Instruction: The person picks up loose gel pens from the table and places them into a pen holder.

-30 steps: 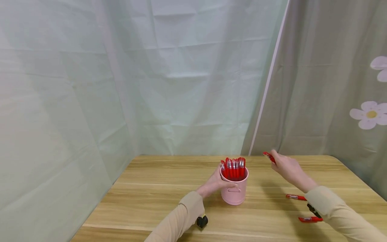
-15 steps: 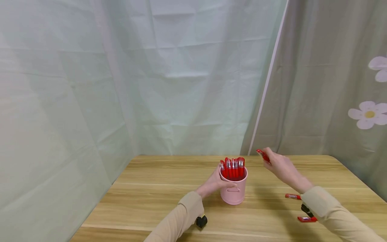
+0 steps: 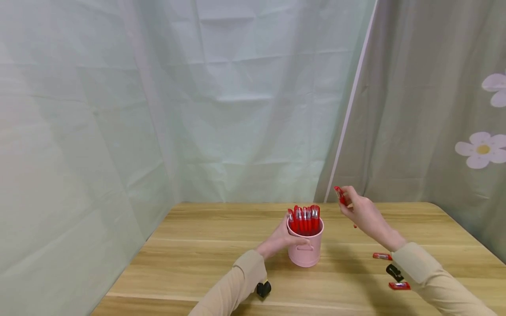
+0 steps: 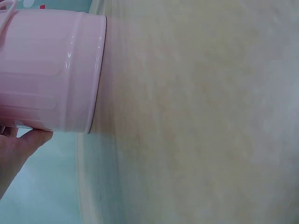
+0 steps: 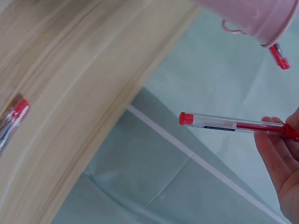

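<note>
A pink metal bucket (image 3: 304, 256) stands on the wooden table, with several red capped pens (image 3: 305, 221) upright inside it. My left hand (image 3: 281, 239) grips its left side, thumb across the front near the small handle and fingers behind. In the left wrist view, the bucket (image 4: 42, 70) nearly fills the upper left and the fingertips show below it. To the right of the bucket and higher, my right hand (image 3: 365, 216) pinches another red pen (image 3: 340, 195) in the air. The right wrist view shows this pen's clear barrel (image 5: 219, 122), held near its cap end.
Two more red pens lie on the table at the right, one farther back (image 3: 382, 256) and one nearer (image 3: 399, 285), close to the right sleeve. Black wrist devices show under both cuffs. A pale curtain (image 3: 253, 109) hangs behind the table (image 3: 205, 263).
My right hand has moved left toward the bucket and slightly up, and its pen has tilted more upright. The left hand and bucket stay in place.
</note>
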The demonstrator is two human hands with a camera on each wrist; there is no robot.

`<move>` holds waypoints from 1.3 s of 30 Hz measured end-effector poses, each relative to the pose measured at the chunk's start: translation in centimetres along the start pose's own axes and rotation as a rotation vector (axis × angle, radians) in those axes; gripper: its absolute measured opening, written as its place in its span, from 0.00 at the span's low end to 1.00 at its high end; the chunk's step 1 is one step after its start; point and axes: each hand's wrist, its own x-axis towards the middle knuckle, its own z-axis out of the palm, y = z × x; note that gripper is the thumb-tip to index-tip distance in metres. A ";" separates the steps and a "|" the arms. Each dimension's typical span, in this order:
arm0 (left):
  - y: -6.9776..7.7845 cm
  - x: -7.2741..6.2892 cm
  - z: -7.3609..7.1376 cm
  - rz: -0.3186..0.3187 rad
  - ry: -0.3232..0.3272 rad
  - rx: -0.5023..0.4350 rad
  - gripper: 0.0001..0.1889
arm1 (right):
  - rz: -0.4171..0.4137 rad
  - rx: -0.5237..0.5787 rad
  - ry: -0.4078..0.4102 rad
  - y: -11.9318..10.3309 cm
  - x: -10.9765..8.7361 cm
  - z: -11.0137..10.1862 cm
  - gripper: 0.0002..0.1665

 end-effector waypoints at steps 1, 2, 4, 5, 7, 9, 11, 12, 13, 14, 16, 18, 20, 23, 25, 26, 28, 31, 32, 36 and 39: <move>0.0 0.0 0.0 -0.002 -0.001 -0.001 0.42 | -0.003 0.005 0.008 -0.1 0.2 -0.1 0.26; 0.0 0.1 0.0 0.000 -0.002 -0.005 0.42 | -0.006 0.006 0.015 -0.2 0.3 -0.1 0.25; 0.0 0.1 -0.1 -0.003 -0.001 -0.006 0.42 | -0.003 0.011 0.022 -0.3 0.6 -0.2 0.25; 0.0 0.1 -0.1 -0.002 -0.001 -0.008 0.43 | 0.002 0.019 0.023 -0.4 0.6 -0.2 0.25; 0.0 0.2 0.0 -0.003 -0.002 -0.006 0.42 | 0.015 0.032 0.023 -0.7 0.8 -0.3 0.24; -0.1 0.2 0.0 -0.002 -0.004 -0.001 0.41 | 0.037 0.055 0.018 -1.0 0.9 -0.3 0.24; -0.1 0.2 0.0 -0.002 -0.007 0.003 0.41 | 0.053 0.073 0.020 -1.3 1.0 -0.4 0.23; -0.1 0.1 0.0 -0.002 -0.008 0.005 0.41 | 0.057 0.075 0.024 -1.5 1.1 -0.4 0.23; -0.1 0.1 0.1 -0.001 -0.011 0.003 0.41 | 0.061 0.078 0.029 -1.6 1.2 -0.5 0.22; 0.0 0.1 0.1 -0.001 -0.011 0.003 0.41 | 0.063 0.084 0.035 -1.8 1.4 -0.5 0.22; 0.0 0.1 0.1 0.001 -0.013 0.001 0.42 | 0.063 0.081 0.053 -2.1 1.6 -0.6 0.20; -0.1 0.1 0.1 0.000 -0.010 0.008 0.43 | 0.068 0.102 0.076 -2.5 1.9 -0.6 0.19; -0.1 0.2 0.1 -0.002 -0.007 0.017 0.43 | 0.079 0.142 0.103 -2.9 2.2 -0.6 0.19; -0.1 0.2 0.0 -0.006 -0.002 0.017 0.42 | 0.099 0.219 0.137 -3.6 2.8 -0.7 0.19; -0.1 0.2 0.0 -0.006 -0.001 0.011 0.41 | 0.111 0.263 0.148 -4.0 3.1 -0.8 0.19; -0.1 0.3 0.0 -0.008 0.000 0.008 0.41 | 0.116 0.280 0.150 -4.2 3.2 -0.8 0.19; -0.1 0.3 0.1 -0.010 -0.003 -0.005 0.41 | 0.127 0.296 0.155 -4.4 3.4 -0.9 0.19; -0.1 0.3 0.2 -0.012 -0.012 -0.012 0.41 | 0.142 0.297 0.175 -4.5 3.3 -0.9 0.19; -0.1 0.2 0.2 -0.013 -0.017 -0.018 0.41 | 0.145 0.297 0.188 -4.6 3.3 -0.8 0.19; -0.1 0.1 0.2 -0.005 -0.026 -0.035 0.41 | 0.135 0.324 0.247 -4.6 3.1 -0.5 0.20; -0.1 0.1 0.2 -0.003 -0.026 -0.052 0.40 | 0.118 0.356 0.261 -4.8 3.1 -0.1 0.23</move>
